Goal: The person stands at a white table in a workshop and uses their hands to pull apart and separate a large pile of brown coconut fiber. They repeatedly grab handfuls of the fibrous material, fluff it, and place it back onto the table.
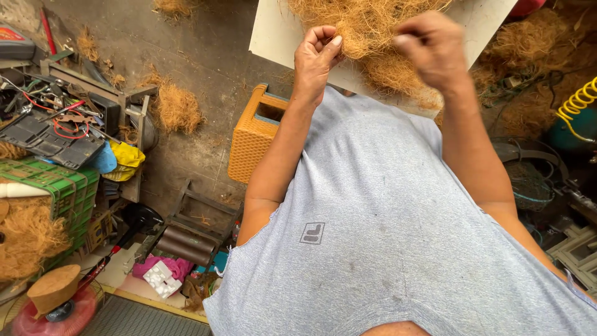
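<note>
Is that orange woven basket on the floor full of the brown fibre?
No. The orange basket looks hollow at its open top, while the fibre lies on the pale board.

This is a cluttered workshop where coconut fibre is worked. Heaps of brown fibre (176, 107) lie on the stained concrete floor (205, 50). A bench (81, 87) at the side is strewn with tools and red wires (59, 121). Nearby are a green plastic crate (56, 183), a coiled yellow air hose (575, 102) and a woven orange stool (252, 140).
</note>
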